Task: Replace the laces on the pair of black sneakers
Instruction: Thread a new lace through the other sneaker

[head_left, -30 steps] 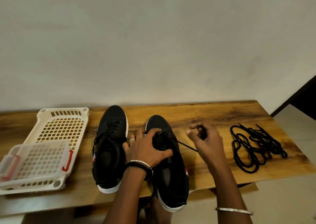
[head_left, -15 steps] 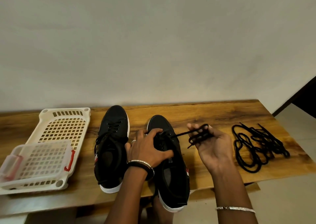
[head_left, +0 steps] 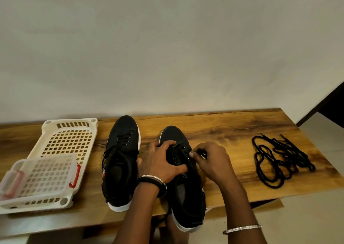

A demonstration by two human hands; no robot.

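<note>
Our left hand (head_left: 160, 166) curls over the laced front of 1 black white-soled sneaker (head_left: 186, 197), and our right hand (head_left: 214, 161) pinches its thin black lace (head_left: 188, 162) by the eyelets. The 2nd black sneaker (head_left: 122, 150) stands just left. A tangle of black laces (head_left: 279, 158) lies well right on the brown wooden table (head_left: 214, 128).

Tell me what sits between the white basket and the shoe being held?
The other black sneaker, laced, stands between the basket and the held sneaker, as the head view shows.
</note>
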